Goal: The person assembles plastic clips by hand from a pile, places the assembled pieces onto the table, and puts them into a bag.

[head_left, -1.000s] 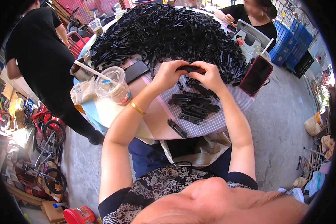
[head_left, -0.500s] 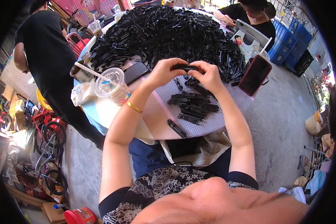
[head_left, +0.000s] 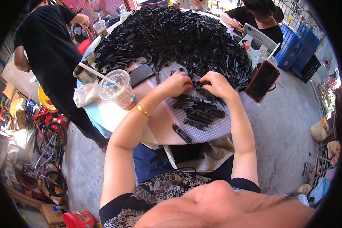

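At the near edge of a big heap of black plastic parts (head_left: 171, 34), both my hands are low over the table. My left hand (head_left: 178, 84) has its fingers curled down among loose parts; what they grip is hidden. A short gap to the right, my right hand (head_left: 217, 85) pinches at a dark narrow black plastic part (head_left: 197, 82), mostly covered by the fingers. Just below the hands lies a smaller cluster of long black parts (head_left: 197, 110), roughly side by side. One more black part (head_left: 181, 133) rests apart near the table's front edge.
A lidded plastic cup with a straw (head_left: 116, 89), a metal cup (head_left: 84, 73) and a dark phone (head_left: 141, 74) stand or lie left of my hands. A red-edged phone (head_left: 262, 81) is propped at the right. One person stands at the left (head_left: 49, 49); another sits far right (head_left: 260, 19).
My hands have come down and apart from where they held a black part together above the table. The person at the left has extended an arm toward the table's far side.
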The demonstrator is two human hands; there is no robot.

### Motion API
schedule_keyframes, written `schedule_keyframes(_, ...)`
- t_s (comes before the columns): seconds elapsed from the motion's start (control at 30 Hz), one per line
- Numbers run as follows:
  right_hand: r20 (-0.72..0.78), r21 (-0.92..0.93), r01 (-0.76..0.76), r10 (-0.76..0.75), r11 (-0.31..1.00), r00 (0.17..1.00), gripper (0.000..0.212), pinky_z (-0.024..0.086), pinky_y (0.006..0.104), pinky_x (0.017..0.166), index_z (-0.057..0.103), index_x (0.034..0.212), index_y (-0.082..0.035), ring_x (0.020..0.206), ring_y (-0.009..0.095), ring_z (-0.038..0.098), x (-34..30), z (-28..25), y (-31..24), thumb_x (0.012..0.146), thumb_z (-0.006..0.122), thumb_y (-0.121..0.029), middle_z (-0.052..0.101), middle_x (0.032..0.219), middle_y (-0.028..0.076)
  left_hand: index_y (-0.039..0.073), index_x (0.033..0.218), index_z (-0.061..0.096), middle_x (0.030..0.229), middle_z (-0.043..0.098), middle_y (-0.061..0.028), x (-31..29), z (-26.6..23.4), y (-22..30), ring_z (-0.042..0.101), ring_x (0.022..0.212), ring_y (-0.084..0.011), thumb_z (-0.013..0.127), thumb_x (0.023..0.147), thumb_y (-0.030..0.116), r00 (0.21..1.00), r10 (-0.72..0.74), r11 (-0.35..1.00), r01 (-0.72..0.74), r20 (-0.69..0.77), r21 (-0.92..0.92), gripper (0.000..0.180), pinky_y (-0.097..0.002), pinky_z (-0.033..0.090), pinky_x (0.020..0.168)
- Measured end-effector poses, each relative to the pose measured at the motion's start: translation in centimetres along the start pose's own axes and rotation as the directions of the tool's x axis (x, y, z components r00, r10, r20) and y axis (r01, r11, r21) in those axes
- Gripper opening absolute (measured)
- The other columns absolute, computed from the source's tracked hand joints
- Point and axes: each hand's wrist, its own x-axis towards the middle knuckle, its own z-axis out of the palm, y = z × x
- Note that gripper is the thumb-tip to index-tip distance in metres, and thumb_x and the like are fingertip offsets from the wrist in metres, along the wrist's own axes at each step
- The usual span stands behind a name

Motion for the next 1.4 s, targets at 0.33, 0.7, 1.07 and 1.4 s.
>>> schedule_keyframes(0.33, -0.392, 0.109, -0.079, 0.116, 0.991, 0.913, 0.018, 0.048, 0.0333, 0.067, 0.062, 0.085, -0.004, 0.074, 0.024, 0.061, 0.4, -0.1, -0.7, 0.076, 0.067, -0.018, 0.064, 0.079, 0.010, 0.012, 0.102, 0.062, 0.117, 0.050, -0.0095, 2.2, 1.6, -0.7, 0.046, 0.105, -0.0290, 0.065, 0.068, 0.010, 0.925, 0.182, 0.912, -0.032, -0.334, 0.408, 0.034, -0.0360, 0.042, 0.087)
schedule_keyframes(0.7, -0.465, 0.243, -0.081, 0.189, 0.967, 0.865, 0.021, 0.045, 0.0322, 0.058, 0.061, 0.093, -0.002, 0.064, 0.026, 0.061, 0.7, 0.2, -1.3, 0.087, 0.053, -0.021, 0.062, 0.073, 0.015, 0.010, 0.087, 0.061, 0.097, 0.059, -0.0034, 2.1, 1.4, -0.8, 0.050, 0.102, -0.0237, 0.067, 0.070, 0.014, 0.915, 0.128, 0.955, -0.010, -0.383, 0.296, 0.019, -0.0368, 0.039, 0.085)
schedule_keyframes(1.07, -0.503, 0.325, 0.159, 0.028, 0.932, 0.864, 0.016, 0.044, 0.0231, 0.057, 0.063, 0.096, -0.003, 0.072, 0.014, 0.059, 0.6, -0.4, -2.9, 0.081, 0.059, -0.005, 0.061, 0.084, 0.008, 0.002, 0.097, 0.055, 0.078, 0.060, -0.0026, 1.9, -0.5, 1.6, 0.054, 0.063, -0.0059, 0.063, 0.082, 0.009, 0.873, -0.381, 0.696, 0.053, -0.306, -0.716, 0.018, -0.0189, 0.043, 0.053)
schedule_keyframes(1.4, -0.515, 0.315, 0.277, -0.082, 0.908, 0.853, 0.015, 0.047, 0.0231, 0.059, 0.067, 0.088, -0.003, 0.072, 0.015, 0.060, 0.9, 0.4, -2.7, 0.073, 0.066, 0.000, 0.060, 0.085, 0.006, -0.002, 0.115, 0.053, 0.085, 0.062, -0.0052, 1.0, -0.4, 2.1, 0.056, 0.071, -0.0091, 0.054, 0.075, 0.006, 0.925, -0.305, 0.605, 0.004, -0.227, -0.796, 0.042, -0.0207, 0.042, 0.061)
